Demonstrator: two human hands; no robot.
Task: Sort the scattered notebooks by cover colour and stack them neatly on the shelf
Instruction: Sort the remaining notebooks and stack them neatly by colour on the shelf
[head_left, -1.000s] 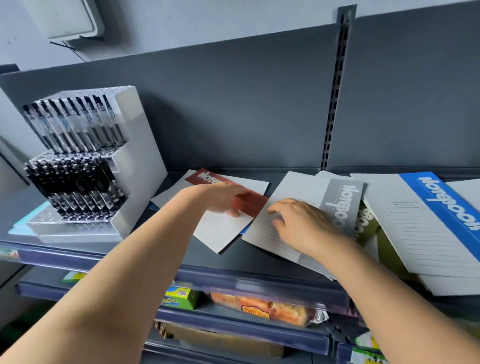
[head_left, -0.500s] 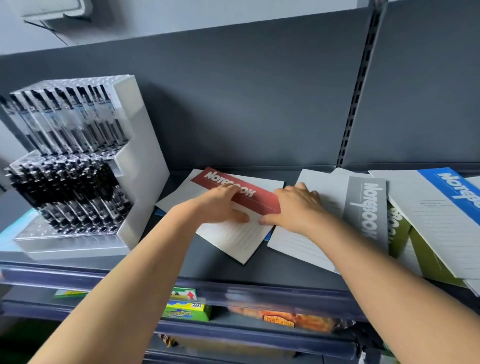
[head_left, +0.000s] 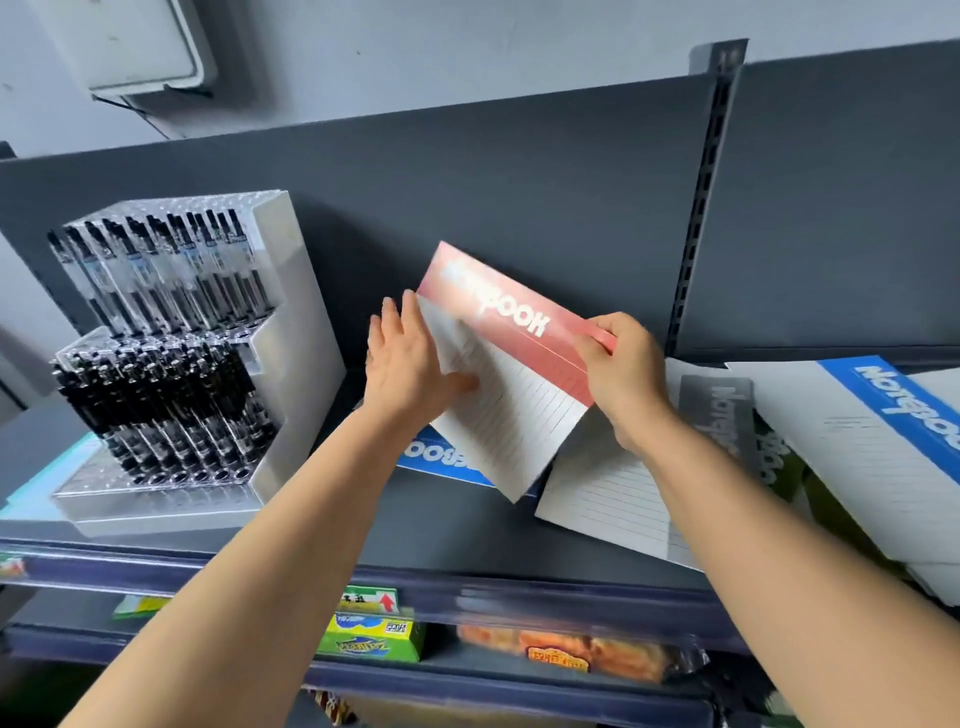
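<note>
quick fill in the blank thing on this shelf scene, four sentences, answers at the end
1. The left hand and right hand hold the lifted notebook, whose title band is ___.
2. Flat on the shelf beneath it lies the lower notebook, its band coloured ___.
3. The display rack at the left holds rows of ___.
4. A third notebook, partly under the right forearm, has a ___ band.
Missing words: red; blue; pens; grey.
</note>
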